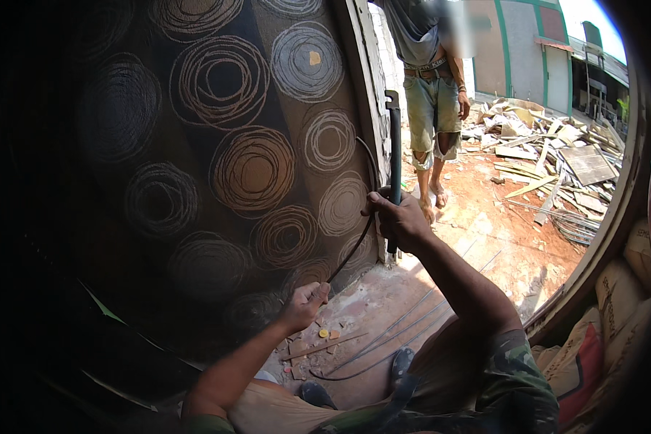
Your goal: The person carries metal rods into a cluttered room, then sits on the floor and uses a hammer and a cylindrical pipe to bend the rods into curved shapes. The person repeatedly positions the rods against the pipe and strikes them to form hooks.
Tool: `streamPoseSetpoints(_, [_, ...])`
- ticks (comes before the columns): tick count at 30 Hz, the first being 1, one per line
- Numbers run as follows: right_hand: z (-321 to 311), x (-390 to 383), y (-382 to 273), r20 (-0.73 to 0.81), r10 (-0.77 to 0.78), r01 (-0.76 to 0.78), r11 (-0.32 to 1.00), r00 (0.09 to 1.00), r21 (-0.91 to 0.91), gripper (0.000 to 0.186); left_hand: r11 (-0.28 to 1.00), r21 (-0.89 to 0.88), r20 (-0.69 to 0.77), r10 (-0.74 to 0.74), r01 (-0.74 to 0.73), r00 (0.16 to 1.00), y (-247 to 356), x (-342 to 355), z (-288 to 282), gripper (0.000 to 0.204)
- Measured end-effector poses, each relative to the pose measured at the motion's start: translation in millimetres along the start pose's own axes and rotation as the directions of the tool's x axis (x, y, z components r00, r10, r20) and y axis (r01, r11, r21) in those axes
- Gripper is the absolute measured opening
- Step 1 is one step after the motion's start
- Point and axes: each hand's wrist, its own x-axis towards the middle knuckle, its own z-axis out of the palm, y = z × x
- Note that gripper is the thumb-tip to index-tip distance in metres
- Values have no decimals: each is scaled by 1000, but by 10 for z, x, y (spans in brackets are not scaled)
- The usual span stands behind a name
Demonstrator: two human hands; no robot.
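My left hand (304, 307) is closed on a thin dark curved rod (351, 253) at lower centre. The rod rises diagonally past my right hand and bends up beside the wall. My right hand (401, 220) grips an upright dark bar tool (396, 145) with a hooked, slotted head; whether it also touches the rod is hard to tell. Below my hands, more long thin rods (369, 347) lie on the dusty floor, near scraps and a small yellow round object (324, 333).
A patterned dark wall (253, 170) ends at the doorway. Outside, a person (430, 101) in torn shorts stands on reddish ground before a pile of broken boards (579, 163) and coiled rods (579, 224). Paper sacks (604, 318) are stacked at right. My shoes (401, 365) are below.
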Motion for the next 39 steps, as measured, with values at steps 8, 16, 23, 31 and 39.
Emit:
streamPoseSetpoints(8, [-541, -458, -399, -13, -201, 161, 816, 979, -556, 35, 997, 77, -207, 0, 16, 978, 226, -86, -131, 57])
streamPoseSetpoints(16, [-753, -697, -1150, 66, -246, 114, 189, 967, -975, 29, 999, 17, -263, 34, -30, 964, 466, -248, -390, 56])
streamPoseSetpoints(23, [-491, -597, -1777, 70, -262, 63, -37, 962, -997, 28, 989, 53, -331, 146, -136, 932, 475, -368, -312, 53])
streamPoseSetpoints(31, [-289, -657, -2225, 182, -273, 131, -196, 945, -972, 27, 998, 25, -347, 69, -65, 935, 544, -504, -250, 58])
streamPoseSetpoints(39, [-257, -787, -1963, 67, -267, 32, -131, 961, -991, 29, 989, 100, -456, 140, -105, 879, 590, -512, -154, 57])
